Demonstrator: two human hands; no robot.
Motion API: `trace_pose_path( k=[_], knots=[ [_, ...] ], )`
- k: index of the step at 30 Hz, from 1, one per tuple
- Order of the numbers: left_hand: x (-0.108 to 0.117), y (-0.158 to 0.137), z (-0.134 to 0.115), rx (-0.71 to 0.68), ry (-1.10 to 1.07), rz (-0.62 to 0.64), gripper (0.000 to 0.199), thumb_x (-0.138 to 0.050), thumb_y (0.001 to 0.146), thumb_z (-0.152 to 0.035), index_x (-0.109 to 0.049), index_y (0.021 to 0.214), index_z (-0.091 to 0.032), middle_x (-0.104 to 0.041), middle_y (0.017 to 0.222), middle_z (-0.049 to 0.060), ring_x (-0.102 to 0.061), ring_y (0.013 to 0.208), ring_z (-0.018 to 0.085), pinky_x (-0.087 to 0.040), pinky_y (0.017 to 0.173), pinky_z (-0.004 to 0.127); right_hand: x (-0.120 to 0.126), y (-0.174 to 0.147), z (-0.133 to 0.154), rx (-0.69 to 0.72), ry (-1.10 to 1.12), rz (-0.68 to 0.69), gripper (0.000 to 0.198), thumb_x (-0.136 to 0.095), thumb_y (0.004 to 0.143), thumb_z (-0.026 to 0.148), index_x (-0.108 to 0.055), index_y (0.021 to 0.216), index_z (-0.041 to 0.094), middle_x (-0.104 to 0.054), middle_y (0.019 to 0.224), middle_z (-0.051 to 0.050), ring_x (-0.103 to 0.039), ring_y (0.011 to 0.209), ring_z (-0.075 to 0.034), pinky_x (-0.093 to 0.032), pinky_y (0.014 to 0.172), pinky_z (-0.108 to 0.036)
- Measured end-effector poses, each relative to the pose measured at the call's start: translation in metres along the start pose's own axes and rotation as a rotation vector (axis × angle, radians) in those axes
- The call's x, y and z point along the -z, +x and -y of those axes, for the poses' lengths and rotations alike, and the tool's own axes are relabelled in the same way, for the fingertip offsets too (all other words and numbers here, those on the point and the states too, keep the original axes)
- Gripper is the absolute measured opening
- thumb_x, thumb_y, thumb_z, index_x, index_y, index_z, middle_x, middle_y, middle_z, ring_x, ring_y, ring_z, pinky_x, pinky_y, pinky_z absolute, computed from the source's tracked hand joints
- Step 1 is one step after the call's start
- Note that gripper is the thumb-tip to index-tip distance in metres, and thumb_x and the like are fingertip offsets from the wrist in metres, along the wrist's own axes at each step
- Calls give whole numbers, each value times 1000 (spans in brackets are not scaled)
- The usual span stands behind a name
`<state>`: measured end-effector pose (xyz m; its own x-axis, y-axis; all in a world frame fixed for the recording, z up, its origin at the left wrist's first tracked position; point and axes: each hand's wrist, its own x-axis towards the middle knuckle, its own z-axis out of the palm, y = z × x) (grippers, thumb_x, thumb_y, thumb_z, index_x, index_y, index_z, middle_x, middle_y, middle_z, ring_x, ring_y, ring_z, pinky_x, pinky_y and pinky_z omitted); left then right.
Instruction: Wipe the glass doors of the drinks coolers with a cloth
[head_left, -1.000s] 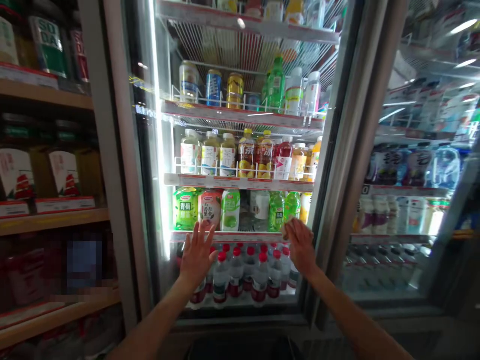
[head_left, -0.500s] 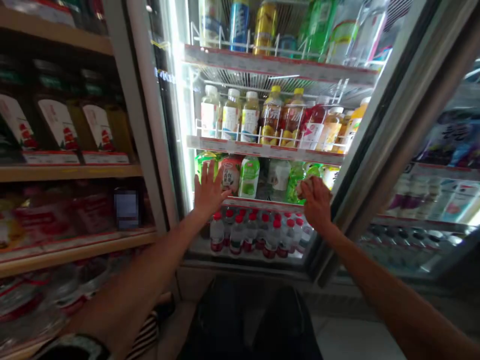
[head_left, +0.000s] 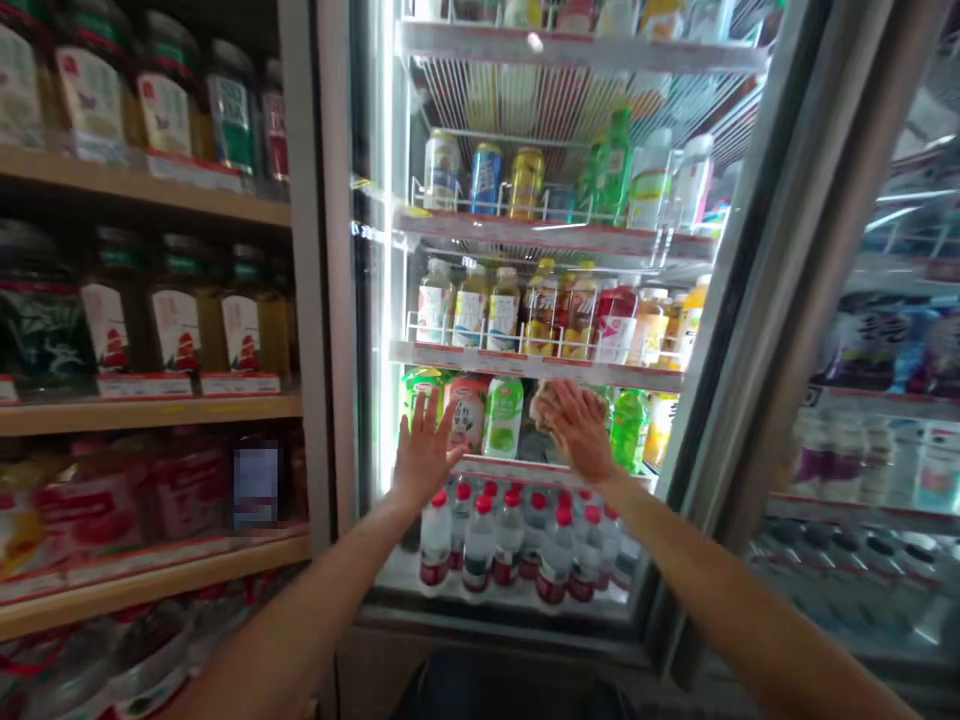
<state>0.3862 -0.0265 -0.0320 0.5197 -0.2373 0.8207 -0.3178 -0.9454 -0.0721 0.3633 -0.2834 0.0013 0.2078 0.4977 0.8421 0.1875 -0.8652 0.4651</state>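
Note:
My left hand (head_left: pixel 429 450) is raised with its fingers spread in front of the drinks fridge, holding nothing. Behind its fingers stand a pinkish-red bottle (head_left: pixel 468 410) and a green bottle with a white label (head_left: pixel 503 418). Under my right hand (head_left: pixel 583 440) is a crumpled, brownish cloth (head_left: pixel 547 402), level with the lower shelf of bottles. The cloth seems pressed to the fridge's glass door (head_left: pixel 540 245), which shows faint reflections; contact is hard to confirm. Hand and cloth partly cover the bottles behind them.
Rows of red-capped water bottles (head_left: pixel 480 545) fill the fridge bottom. A thick metal door frame (head_left: pixel 750 400) runs up the right side. On the left, wooden shelves (head_left: pixel 225 408) hold dark bottles and pink packs. Another chilled case (head_left: pixel 885 440) stands at the right.
My right hand has moved left with the cloth and now lies flatter over it. My left hand stays spread in nearly the same place. The view has tilted upward, showing higher shelves.

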Motion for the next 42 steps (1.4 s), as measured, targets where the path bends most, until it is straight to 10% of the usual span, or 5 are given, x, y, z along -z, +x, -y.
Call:
trace_pose_path(
  k=[16,22,28,34,42],
  knots=[
    [-2,-3,44,99,31,-105,68,-57,80,-37,-30,138,-13,-20,147,18,-19,136,32,-29,104,55,-22,30,37,-3,-11,-120,39,-47,85,18,-53,123,22,-43,138,-8,-27,135,-24,-25,108,-44],
    [2,-6,55,31,14,-58,65,-56,80,-34,-32,137,-15,-21,148,15,-19,137,30,-30,105,53,-27,29,57,370,85,20,38,-44,87,17,-53,122,28,-44,138,2,-32,132,-19,-23,109,-38],
    [-3,-11,66,7,23,-95,58,-48,83,-33,-33,136,-14,-28,146,14,-26,135,28,-32,104,53,-30,95,53,-36,27,-107,40,-48,86,19,-50,126,23,-37,142,-6,-26,135,-25,-24,107,-46],
    [-3,-21,80,-7,31,-74,54,-44,84,-30,-35,134,-14,-33,143,14,-31,133,27,-31,105,50,-36,64,83,454,126,-25,33,-47,88,24,-54,120,26,-45,137,1,-35,129,-18,-26,109,-38],
    [-9,-27,93,53,40,-63,55,-46,82,-33,-36,132,-12,-33,143,15,-32,132,28,-33,104,51,-38,118,84,125,91,-36,41,-45,88,19,-47,128,23,-35,144,-5,-27,135,-24,-26,107,-46]
  ],
)
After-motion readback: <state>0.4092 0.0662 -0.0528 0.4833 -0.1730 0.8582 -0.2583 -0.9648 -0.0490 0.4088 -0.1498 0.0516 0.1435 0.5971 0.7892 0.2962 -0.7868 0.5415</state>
